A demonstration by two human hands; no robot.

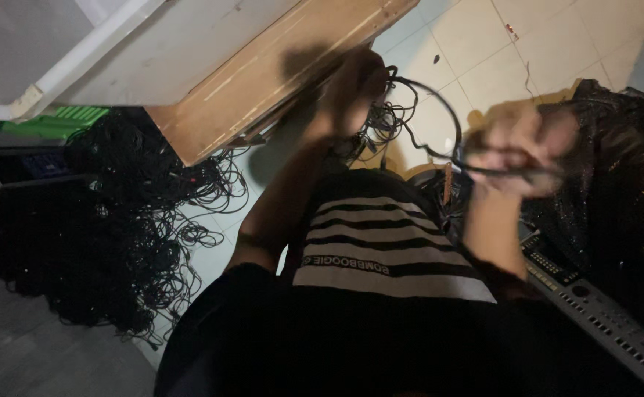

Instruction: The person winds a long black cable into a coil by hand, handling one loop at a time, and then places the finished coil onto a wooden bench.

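My left hand (pixel 351 88) is raised near the wooden tabletop's edge, blurred by motion, its fingers closed on a black cable (pixel 439 103). The cable arcs rightward to my right hand (pixel 516 147), which is also blurred and closed around the same cable. A small tangle of black cable (pixel 384 121) hangs just below my left hand. Below both arms I see my black-and-white striped garment (pixel 380 250).
A wooden tabletop (pixel 263 73) slants across the top, with a white panel (pixel 79 51) beyond it. A large heap of black cables (pixel 101 220) covers the floor at left. A grey keyboard-like device (pixel 601 323) lies at lower right, dark glittery cloth (pixel 616 169) above it.
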